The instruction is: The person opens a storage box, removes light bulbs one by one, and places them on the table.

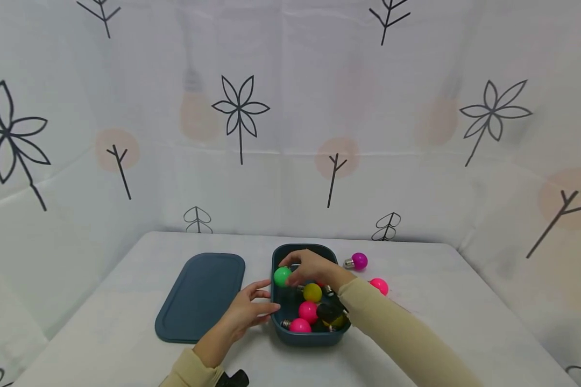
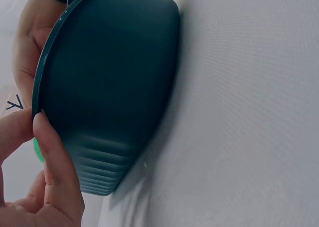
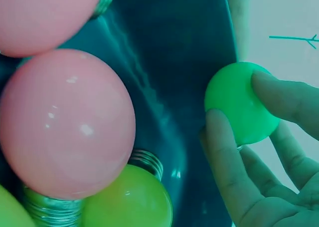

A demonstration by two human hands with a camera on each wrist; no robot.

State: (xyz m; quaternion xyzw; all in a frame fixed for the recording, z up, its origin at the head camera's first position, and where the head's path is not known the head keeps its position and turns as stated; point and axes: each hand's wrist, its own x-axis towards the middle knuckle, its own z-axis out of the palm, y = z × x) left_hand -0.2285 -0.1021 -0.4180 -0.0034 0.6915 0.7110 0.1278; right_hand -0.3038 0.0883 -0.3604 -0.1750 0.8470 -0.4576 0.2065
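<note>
White cloth backdrop (image 1: 290, 64), printed with black line-drawn plants and pale orange discs, behind a white desk (image 1: 140, 301).

Container (image 1: 306, 339), dark blue, rounded corners, near the middle of the desk.
Green bulb (image 1: 281, 277), one, beside the container's left wall, towards the far end; whether it touches the wall cannot be told.
Right hand (image 1: 309, 267): reaching over the container; grip closed on the green bulb, fingers about its globe.
Left hand (image 1: 246, 309): at the container's left side; grip pinching the rim between thumb and finger.

Inside the container: yellow bulb (image 1: 312, 292), one, near the middle; pink bulbs (image 1: 308, 312), two, nearer end; further bulbs, partly hidden by the right arm.
Right of the container, on the desk: purple bulb (image 1: 360, 261), on its side; bright pink bulb (image 1: 380, 286), partly behind the right sleeve (image 1: 397, 328).
Left of the container: flat dark blue panel (image 1: 200, 298), rounded corners, lying flat.
Black wrist devices (image 1: 234, 379), two, one per arm.
</note>
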